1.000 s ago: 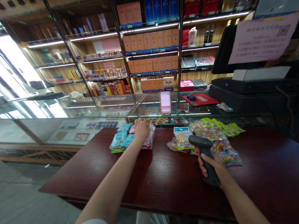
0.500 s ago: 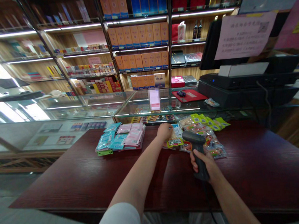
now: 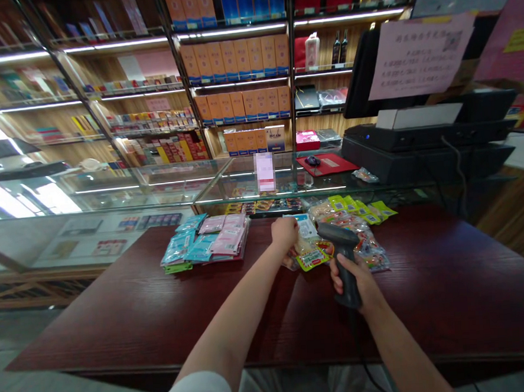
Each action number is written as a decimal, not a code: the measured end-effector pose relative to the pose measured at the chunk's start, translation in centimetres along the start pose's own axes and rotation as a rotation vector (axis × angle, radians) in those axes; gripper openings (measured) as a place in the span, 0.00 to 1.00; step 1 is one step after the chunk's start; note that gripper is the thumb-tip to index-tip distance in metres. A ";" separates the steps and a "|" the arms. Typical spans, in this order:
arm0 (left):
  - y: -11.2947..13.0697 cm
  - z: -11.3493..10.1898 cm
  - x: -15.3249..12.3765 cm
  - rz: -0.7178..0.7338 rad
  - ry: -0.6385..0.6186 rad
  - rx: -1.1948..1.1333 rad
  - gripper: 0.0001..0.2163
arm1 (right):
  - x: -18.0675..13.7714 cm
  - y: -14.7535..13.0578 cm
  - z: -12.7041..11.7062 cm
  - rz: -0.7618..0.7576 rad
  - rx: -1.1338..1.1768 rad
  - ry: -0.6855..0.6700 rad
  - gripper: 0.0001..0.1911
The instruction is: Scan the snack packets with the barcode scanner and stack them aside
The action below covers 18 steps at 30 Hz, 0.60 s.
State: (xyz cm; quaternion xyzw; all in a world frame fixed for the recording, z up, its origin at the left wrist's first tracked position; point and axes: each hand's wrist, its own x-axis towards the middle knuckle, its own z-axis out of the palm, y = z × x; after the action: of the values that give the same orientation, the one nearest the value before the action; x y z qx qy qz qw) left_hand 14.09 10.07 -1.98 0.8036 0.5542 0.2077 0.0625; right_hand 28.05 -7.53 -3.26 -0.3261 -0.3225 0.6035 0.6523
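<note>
My right hand [image 3: 354,276] is wrapped round the grip of a dark barcode scanner [image 3: 340,247], whose head points at a heap of snack packets [image 3: 362,237] on the dark red wooden table [image 3: 140,310]. My left hand [image 3: 285,234] is closed on a snack packet [image 3: 309,253] with a green and yellow edge, at the left side of that heap, just in front of the scanner's head. A fanned pile of blue and pink packets [image 3: 209,242] lies further left on the table, apart from both hands.
A glass display counter [image 3: 155,193] runs behind the table, with a red mouse pad and mouse [image 3: 325,163] on it. A black till with a screen [image 3: 423,145] stands at the right. Shelves of orange boxes [image 3: 241,82] fill the back wall.
My left hand left the blue and pink pile, moved right to the snack heap and closed on a packet there. The scanner stays in my right hand.
</note>
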 end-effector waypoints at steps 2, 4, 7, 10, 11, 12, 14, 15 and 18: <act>0.4 0.0 0.6 0.067 -0.039 -0.010 0.08 | 0.0 0.0 0.0 -0.003 0.002 -0.001 0.15; 0.7 0.3 1.3 0.071 -0.138 -0.045 0.12 | 0.0 0.0 0.0 -0.004 0.005 0.001 0.14; 1.3 0.9 1.8 -0.009 -0.243 -0.049 0.14 | 0.0 0.0 0.0 -0.007 0.009 0.005 0.15; 1.9 1.2 1.7 -0.048 -0.211 -0.026 0.17 | 0.2 0.0 0.0 -0.010 0.014 0.009 0.15; 2.1 1.2 1.6 -0.064 -0.178 -0.021 0.21 | 0.2 0.1 -0.1 -0.010 0.015 0.010 0.15; 2.2 1.1 1.6 -0.083 -0.144 -0.018 0.24 | 0.2 0.1 -0.1 -0.010 0.015 0.010 0.15; 2.4 0.8 1.6 -0.129 -0.088 -0.018 0.27 | 0.3 0.2 -0.1 -0.010 0.017 0.008 0.16; 2.3 0.6 1.8 -0.149 -0.079 -0.028 0.26 | 0.3 0.2 -0.1 -0.011 0.017 0.005 0.16; 1.6 -0.1 2.3 -0.162 -0.094 -0.096 0.15 | 0.2 0.2 -0.1 -0.013 0.016 -0.002 0.17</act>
State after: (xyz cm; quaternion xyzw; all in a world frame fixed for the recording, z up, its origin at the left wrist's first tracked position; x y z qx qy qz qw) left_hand 16.10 11.56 -0.75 0.7611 0.6033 0.1904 0.1434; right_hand 28.07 -7.32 -3.50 -0.3181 -0.3203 0.6022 0.6585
